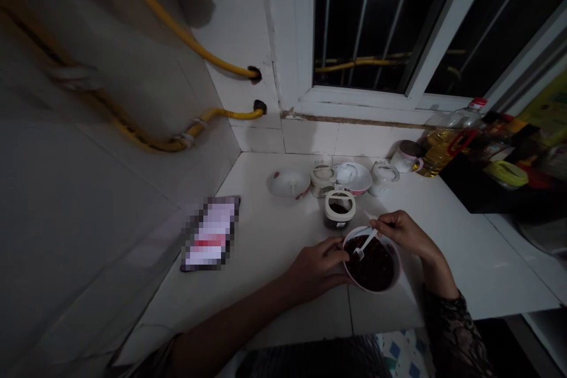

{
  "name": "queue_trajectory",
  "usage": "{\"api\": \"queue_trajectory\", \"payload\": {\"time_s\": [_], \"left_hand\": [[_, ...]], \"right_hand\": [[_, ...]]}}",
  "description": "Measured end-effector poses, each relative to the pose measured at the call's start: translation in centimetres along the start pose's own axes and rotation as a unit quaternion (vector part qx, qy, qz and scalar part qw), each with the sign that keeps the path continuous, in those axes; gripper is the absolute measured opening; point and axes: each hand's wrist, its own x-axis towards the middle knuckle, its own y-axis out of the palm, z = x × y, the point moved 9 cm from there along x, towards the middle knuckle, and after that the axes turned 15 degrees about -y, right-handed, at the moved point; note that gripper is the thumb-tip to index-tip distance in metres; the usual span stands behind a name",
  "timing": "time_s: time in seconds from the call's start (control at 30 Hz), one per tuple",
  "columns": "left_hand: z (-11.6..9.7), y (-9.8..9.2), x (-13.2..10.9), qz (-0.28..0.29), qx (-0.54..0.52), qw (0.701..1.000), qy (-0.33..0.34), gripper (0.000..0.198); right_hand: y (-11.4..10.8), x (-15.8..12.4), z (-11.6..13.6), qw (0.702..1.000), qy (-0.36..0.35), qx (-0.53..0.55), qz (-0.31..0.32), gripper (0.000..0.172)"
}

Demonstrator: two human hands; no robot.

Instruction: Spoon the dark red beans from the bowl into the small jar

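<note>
My left hand (315, 270) grips the near-left rim of a bowl (399, 274) with a pinkish edge, thumb and fingers closed on its side. Inside lies a dark reddish-brown mass (375, 269); I cannot make out what it is. Between the fingertips of my right hand (406, 234) is the handle of a small white spoon (368, 240), tilted so that its tip touches the dark mass at the left of the bowl. Just behind the bowl stands a clear seasoning jar (339, 212) with a white-rimmed top and dark contents, apart from both hands.
Behind are a shallow bowl (283, 184), two pale-filled jars (322, 177) (384, 177) and another bowl (362, 180) holding something white. A lidded mug (405, 156) and an oil bottle (438, 144) stand right. A blurred phone-like screen (210, 235) lies left. Yellow pipes (177, 144) run along the wall.
</note>
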Motion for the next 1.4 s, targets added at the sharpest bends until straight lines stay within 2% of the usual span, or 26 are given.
{"api": "queue_trajectory", "payload": {"time_s": [0.23,0.37,0.73,0.8,0.87,0.97,1.07,1.13,1.27,1.33,1.4], "left_hand": [[-0.2,-0.1,0.0,-0.009,-0.01,1.0,0.007,0.034],[-0.3,-0.2,-0.1,-0.016,-0.008,1.0,0.015,0.032],[-0.2,-0.2,-0.2,-0.029,-0.002,0.999,0.022,0.034],[-0.3,-0.3,-0.2,-0.031,-0.002,0.999,0.023,0.035],[-0.5,-0.4,-0.2,-0.033,-0.004,0.999,0.028,0.036],[-0.7,-0.7,-0.1,-0.038,-0.004,0.999,0.032,0.037],[-0.6,-0.6,-0.1,-0.032,0.0,0.999,0.025,0.036],[-0.4,-0.4,-0.1,-0.026,0.004,0.999,0.019,0.035],[-0.2,-0.2,-0.1,-0.021,0.01,1.0,0.016,0.036],[-0.2,-0.2,-0.1,-0.024,0.014,0.999,0.017,0.037],[-0.2,-0.2,-0.1,-0.023,0.017,0.999,0.016,0.037]], "right_hand": [[-1.1,-0.1,-1.1,0.998,0.051,0.03,-0.024,0.053],[-0.9,-0.3,-1.8,0.994,0.087,0.067,-0.025,0.053],[-0.8,-0.2,-2.4,0.989,0.096,0.103,-0.05,0.052],[-1.1,0.1,-2.3,0.985,0.1,0.118,-0.074,0.053],[-1.9,0.5,-1.9,0.98,0.097,0.123,-0.124,0.053],[-4.0,1.0,-0.2,0.968,0.055,0.067,-0.234,0.053],[-5.5,0.9,2.8,0.945,-0.024,-0.065,-0.319,0.053],[-5.1,1.0,5.1,0.927,-0.086,-0.182,-0.316,0.05],[-1.6,1.6,7.5,0.883,-0.19,-0.374,-0.208,0.042],[-1.3,1.3,7.9,0.867,-0.224,-0.394,-0.207,0.04],[-2.6,0.7,7.8,0.874,-0.229,-0.35,-0.248,0.037]]}}
